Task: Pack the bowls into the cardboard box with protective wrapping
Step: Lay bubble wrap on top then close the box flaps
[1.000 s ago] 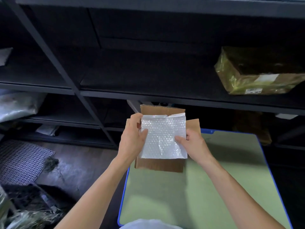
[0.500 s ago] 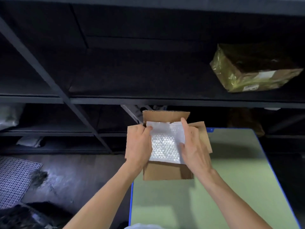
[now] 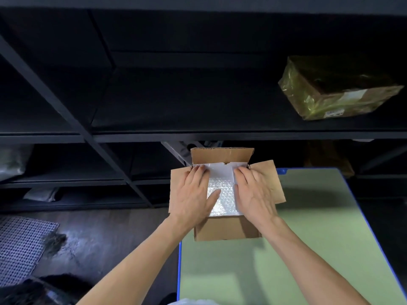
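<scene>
Box (image 3: 226,228) sits open at the desk's (image 3: 308,238) far-left corner, its left flap hanging past the edge. Wrap (image 3: 222,186) lies in the box mouth. Left hand (image 3: 193,194) and right hand (image 3: 253,194) are both flat on it, fingers straight, pressing and pinching nothing. No bowls visible; cannot tell if one is under the wrap.

Step, likely: seat the wrap. Push evenly with both palms, work it into the corners, keep the far edge under the back flap, and don't tip the box off the edge.

A second ago the wrap was held upright, pinched at its sides; now it's down in the box with the hands on top.
</scene>
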The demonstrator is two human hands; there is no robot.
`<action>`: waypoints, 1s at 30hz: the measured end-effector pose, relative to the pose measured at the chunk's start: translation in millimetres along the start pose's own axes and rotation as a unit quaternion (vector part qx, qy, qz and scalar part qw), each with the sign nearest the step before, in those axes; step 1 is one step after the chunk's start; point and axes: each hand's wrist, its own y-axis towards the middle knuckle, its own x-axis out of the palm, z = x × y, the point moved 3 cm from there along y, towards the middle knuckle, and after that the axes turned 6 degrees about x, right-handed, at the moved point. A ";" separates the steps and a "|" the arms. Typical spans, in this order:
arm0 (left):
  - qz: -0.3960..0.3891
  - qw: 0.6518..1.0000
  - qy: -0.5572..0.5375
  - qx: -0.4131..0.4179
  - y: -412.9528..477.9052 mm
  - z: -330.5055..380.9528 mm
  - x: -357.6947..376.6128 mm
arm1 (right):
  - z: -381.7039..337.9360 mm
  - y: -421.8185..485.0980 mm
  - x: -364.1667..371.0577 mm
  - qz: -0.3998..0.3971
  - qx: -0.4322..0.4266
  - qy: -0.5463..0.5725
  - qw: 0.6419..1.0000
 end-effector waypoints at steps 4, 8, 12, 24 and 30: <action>-0.035 0.999 0.008 0.030 -1.2 3.4 2.1 | -3.4 0.0 -3.1 -0.016 0.004 0.004 1.000; -0.071 0.996 0.033 0.049 1.2 0.3 1.5 | -3.0 1.4 -5.7 -0.036 -0.014 0.015 0.999; -0.090 0.990 0.074 0.082 6.9 -8.7 -2.1 | 3.9 7.0 -6.0 -0.074 -0.047 -0.046 0.995; -0.113 0.972 0.134 0.159 12.9 -24.0 -9.5 | 18.4 11.1 -5.2 -0.137 -0.087 -0.079 0.984; -0.102 0.968 0.152 0.171 11.8 -19.8 -11.1 | 41.2 2.9 -22.2 -0.199 -0.142 -0.049 0.968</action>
